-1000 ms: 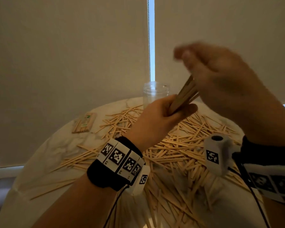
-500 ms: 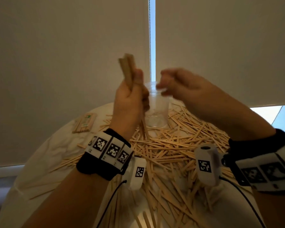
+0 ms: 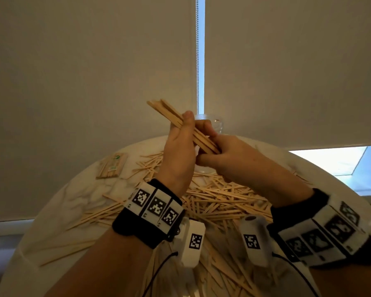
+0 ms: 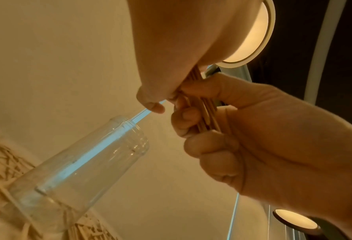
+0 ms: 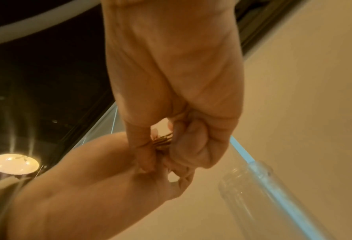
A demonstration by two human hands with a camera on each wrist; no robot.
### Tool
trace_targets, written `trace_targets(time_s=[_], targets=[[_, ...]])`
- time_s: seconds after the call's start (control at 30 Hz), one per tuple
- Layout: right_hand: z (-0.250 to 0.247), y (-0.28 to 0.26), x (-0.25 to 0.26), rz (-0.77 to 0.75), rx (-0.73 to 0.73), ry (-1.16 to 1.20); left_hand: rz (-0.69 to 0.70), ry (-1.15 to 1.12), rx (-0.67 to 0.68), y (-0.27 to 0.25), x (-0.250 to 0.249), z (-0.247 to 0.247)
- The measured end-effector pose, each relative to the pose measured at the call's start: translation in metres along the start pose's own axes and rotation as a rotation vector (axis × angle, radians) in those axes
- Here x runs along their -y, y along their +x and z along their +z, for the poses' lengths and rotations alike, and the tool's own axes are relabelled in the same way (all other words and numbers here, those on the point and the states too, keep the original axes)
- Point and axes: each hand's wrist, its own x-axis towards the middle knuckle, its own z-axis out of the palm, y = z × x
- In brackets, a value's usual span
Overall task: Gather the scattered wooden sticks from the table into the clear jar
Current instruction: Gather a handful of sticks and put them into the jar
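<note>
A bundle of wooden sticks (image 3: 176,117) slants from upper left to lower right above the table. My left hand (image 3: 181,144) grips its middle, thumb on top. My right hand (image 3: 225,155) curls round the bundle's lower end; the left wrist view shows those fingers (image 4: 193,120) wrapped over the sticks (image 4: 204,110). The clear jar (image 3: 215,123) stands upright just behind both hands, mostly hidden by them, and looks empty in the left wrist view (image 4: 78,162). Many loose sticks (image 3: 219,202) lie scattered on the table under my wrists.
The round marble-look table (image 3: 58,209) ends near a drawn blind (image 3: 94,71). A small packet of sticks (image 3: 111,166) lies at the back left. More sticks trail toward the left edge (image 3: 69,249).
My left hand tipped the bundle from upright to slanting and lowered it in front of the jar. My right hand left the jar's rim and took hold of the bundle's lower end.
</note>
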Motion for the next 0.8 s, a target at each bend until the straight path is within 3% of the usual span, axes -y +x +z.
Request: trace_targets(time_s=[0.1, 0.23, 0.3, 0.37, 0.43, 0.5, 0.6, 0.8], targets=[[-0.003, 0.001, 0.001, -0.04, -0.091, -0.117, -0.033, 0.058, 0.111, -0.006, -0.003, 0.004], [-0.012, 0.0, 0.0, -0.041, -0.096, -0.307, -0.071, 0.083, 0.202, -0.005, -0.014, 0.002], [-0.022, -0.002, 0.001, -0.026, -0.086, -0.361, -0.068, 0.0, 0.126, -0.003, -0.023, -0.001], [-0.033, -0.004, 0.0, 0.006, -0.057, -0.422, -0.044, -0.133, -0.063, 0.002, -0.032, -0.009], [-0.039, -0.007, 0.0, 0.032, -0.012, -0.479, -0.037, -0.234, -0.168, 0.009, -0.039, -0.021], [-0.037, -0.008, 0.002, 0.05, 0.038, -0.526, -0.087, -0.237, -0.126, 0.01, -0.042, -0.026], [-0.024, -0.007, 0.004, 0.06, 0.045, -0.607, -0.168, -0.04, -0.026, 0.006, -0.035, -0.015], [-0.019, -0.008, 0.007, -0.013, -0.109, -0.676, -0.145, 0.159, -0.207, 0.006, -0.026, -0.009]])
